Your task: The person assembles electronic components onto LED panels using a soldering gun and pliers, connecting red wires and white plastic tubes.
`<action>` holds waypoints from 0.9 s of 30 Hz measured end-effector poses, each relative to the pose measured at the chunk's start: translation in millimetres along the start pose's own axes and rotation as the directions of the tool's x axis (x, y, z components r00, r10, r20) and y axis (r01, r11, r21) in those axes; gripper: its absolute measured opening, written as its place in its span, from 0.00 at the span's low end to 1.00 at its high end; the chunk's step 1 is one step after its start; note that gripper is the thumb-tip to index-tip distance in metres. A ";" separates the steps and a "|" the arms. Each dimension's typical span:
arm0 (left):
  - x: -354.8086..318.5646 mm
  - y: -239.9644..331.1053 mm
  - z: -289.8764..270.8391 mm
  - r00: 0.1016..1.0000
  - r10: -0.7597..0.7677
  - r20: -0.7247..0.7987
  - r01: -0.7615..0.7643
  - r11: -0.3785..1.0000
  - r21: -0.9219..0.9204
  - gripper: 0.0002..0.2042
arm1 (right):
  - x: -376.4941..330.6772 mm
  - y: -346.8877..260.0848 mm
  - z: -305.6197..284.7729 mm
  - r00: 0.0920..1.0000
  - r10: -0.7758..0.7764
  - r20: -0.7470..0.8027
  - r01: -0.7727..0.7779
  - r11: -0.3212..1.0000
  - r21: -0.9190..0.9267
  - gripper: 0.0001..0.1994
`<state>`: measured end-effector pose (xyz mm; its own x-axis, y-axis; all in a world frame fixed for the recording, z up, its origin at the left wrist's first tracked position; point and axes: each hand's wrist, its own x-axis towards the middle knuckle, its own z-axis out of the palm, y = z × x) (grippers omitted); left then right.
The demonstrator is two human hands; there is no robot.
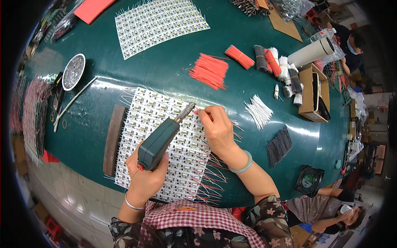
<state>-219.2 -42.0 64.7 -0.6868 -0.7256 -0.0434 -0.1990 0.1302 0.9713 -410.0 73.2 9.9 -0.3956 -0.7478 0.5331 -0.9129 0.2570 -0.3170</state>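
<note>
My left hand [145, 180] grips a dark green soldering gun [156, 144], its metal tip slanting up and right over a panel of small circuit boards [134, 142]. Near that tip, at the panel's upper right edge, my right hand [218, 127] is closed in a pinch on a short red wire [196, 112], mostly hidden by the fingers. White and red wires stick out along the panel's right side. A dark bar [113, 139] lies along its left edge.
Loose red wires [209, 71], white wires [259, 111] and black wires [279, 146] lie to the right. Another board panel [161, 27] is at the back. A bowl [74, 72] stands left, a cardboard box [310, 93] and small fan [309, 180] right. Two people are at the right.
</note>
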 end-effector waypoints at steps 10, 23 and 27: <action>-1.6 -0.4 -6.1 0.991 -0.124 0.052 0.127 0.991 -0.045 0.12 | 1.9 0.3 -1.0 1.000 0.030 -0.007 -0.029 0.999 0.024 0.14; 17.4 1.6 -37.9 0.971 0.012 -0.238 -0.007 1.000 0.024 0.14 | -10.6 7.6 -0.3 0.990 0.120 -0.068 -0.112 0.988 0.106 0.13; 28.4 1.5 -91.3 0.875 0.165 -0.456 -0.130 0.986 0.107 0.15 | -3.6 6.4 -0.7 0.989 0.149 -0.020 -0.147 0.987 0.062 0.13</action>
<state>-175.3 -124.1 86.3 -0.3145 -0.9213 0.2287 -0.1816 0.2949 0.9381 -414.5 78.0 6.5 -0.5290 -0.6886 0.4960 -0.8368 0.3260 -0.4399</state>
